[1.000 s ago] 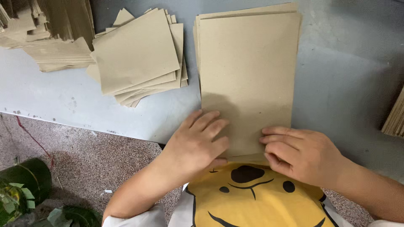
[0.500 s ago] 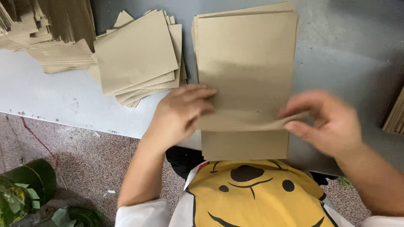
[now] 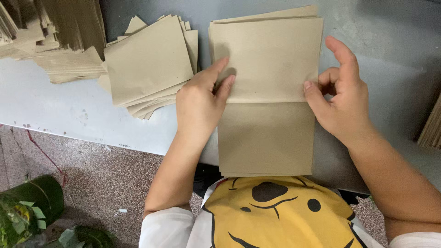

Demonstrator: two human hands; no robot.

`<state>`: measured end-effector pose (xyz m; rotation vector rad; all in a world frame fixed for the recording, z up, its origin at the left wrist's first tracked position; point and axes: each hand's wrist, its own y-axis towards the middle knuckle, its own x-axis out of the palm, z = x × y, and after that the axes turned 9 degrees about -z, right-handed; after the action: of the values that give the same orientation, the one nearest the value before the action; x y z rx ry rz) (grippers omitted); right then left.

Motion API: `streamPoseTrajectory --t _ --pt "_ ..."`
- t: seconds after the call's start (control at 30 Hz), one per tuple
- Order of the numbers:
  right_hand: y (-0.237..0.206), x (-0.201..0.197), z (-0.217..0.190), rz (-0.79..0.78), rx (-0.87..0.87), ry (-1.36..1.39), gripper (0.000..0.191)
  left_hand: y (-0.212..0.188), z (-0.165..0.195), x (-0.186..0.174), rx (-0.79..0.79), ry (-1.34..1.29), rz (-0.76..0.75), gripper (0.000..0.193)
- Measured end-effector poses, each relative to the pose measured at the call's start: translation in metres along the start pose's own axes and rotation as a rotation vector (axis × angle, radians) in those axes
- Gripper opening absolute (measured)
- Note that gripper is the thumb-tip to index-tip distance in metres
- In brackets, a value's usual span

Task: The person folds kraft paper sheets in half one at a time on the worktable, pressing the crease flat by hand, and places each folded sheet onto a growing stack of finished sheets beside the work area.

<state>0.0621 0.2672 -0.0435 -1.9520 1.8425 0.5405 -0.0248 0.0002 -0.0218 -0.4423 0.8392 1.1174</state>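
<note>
A stack of tan paper sheets [image 3: 266, 138] lies on the grey table [image 3: 50, 105] right in front of me. The top sheet [image 3: 268, 59] is folded upward, its near edge lifted to about the middle of the stack. My left hand [image 3: 200, 103] pinches that folded edge on the left side. My right hand [image 3: 342, 94] pinches it on the right side, index finger raised.
A pile of folded tan paper pieces [image 3: 149, 64] sits left of the stack. More tan paper bundles [image 3: 50, 41] are heaped at the far left. Another stack's edge [image 3: 432, 128] shows at the right. Green leaves [image 3: 27, 211] lie on the speckled floor below the table edge.
Both hands went from pressing flat on the sheet's near end to lifting that end and folding it away from me, up to the middle of the stack.
</note>
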Motion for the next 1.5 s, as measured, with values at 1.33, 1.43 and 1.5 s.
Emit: streamPoseTrajectory --t 1.33,1.43,1.5 --pt "-0.056 0.013 -0.073 -0.372 -0.513 -0.656 0.048 -0.009 0.016 -0.022 0.567 0.509 -0.197 0.033" --pt "-0.056 0.01 -0.076 -0.406 -0.525 -0.706 0.047 -0.018 -0.008 -0.042 0.499 0.528 -0.012 0.038" --pt "-0.055 0.006 -0.077 -0.437 -0.523 -0.692 0.045 -0.027 -0.032 -0.066 0.297 0.636 0.031 0.032"
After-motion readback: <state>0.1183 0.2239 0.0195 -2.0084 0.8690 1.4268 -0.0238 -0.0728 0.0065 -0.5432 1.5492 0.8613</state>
